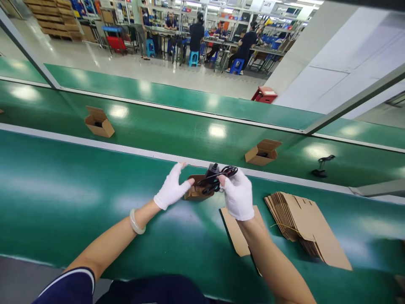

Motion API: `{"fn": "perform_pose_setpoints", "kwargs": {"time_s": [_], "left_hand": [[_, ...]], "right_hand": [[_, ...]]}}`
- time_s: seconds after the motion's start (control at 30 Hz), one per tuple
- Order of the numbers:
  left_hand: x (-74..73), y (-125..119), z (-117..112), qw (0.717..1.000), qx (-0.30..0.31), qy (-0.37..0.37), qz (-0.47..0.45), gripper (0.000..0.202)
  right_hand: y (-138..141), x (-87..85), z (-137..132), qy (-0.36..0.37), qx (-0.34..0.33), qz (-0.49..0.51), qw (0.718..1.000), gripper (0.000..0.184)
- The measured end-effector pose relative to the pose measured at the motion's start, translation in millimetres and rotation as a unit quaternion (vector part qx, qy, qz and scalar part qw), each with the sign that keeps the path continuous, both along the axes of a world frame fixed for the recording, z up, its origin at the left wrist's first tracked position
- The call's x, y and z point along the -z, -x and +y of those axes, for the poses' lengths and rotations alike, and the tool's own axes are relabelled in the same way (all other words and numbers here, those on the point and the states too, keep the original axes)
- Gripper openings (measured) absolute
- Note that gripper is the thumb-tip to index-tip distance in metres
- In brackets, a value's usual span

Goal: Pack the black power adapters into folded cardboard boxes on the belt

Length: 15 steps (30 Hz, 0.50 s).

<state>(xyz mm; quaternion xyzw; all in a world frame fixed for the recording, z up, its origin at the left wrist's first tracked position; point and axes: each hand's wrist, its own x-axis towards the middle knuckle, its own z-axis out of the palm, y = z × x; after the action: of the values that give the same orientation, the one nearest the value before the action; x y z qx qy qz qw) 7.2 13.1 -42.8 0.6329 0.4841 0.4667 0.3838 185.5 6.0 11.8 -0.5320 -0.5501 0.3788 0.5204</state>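
My right hand (238, 195), in a white cotton glove, is closed around the coiled black cable (219, 177) of a black power adapter (212, 171), with the adapter standing up just past my fingers. Both are right over a small open cardboard box (195, 190) lying on the green conveyor belt (63, 211) in front of me; from this angle I can't tell whether the cable touches the box. My left hand (172, 188), gloved too, is open with the fingers spread, its thumb reaching toward the box's near edge and the jade bangle (137, 221) sitting on that wrist.

Under my right forearm lies a flat cardboard blank (237, 232), and just to the right of it is a stack of flattened, die-cut box blanks (303, 228), fanned out slightly on the belt. Beyond a pale rail, a second green belt (177, 139) carries two open cardboard boxes (99, 121) (263, 152), with a small black cable item (322, 165) further along — too small to make out exactly. Past that, on the shop floor, people sit on blue stools at long workbenches (221, 46), and wooden pallets (53, 19) are stacked in the far corner.
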Motion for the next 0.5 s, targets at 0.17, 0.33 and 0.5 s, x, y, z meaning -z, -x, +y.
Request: {"fn": "perform_pose_setpoints", "kwargs": {"time_s": [0.17, 0.33, 0.5], "left_hand": [[32.9, -11.2, -17.5, 0.997, 0.012, 0.053, 0.056, 0.054], [33.7, -9.8, -15.5, 0.994, 0.033, 0.052, 0.089, 0.053], [47.2, -10.4, -17.5, 0.991, 0.018, 0.063, 0.112, 0.058]], "right_hand": [[-0.3, 21.5, -5.9, -0.071, -0.103, -0.405, 0.906, 0.016], [16.4, 12.8, 7.6, -0.014, -0.302, -0.685, 0.663, 0.027], [29.0, 6.6, 21.9, 0.033, -0.383, -0.678, 0.627, 0.02]]}}
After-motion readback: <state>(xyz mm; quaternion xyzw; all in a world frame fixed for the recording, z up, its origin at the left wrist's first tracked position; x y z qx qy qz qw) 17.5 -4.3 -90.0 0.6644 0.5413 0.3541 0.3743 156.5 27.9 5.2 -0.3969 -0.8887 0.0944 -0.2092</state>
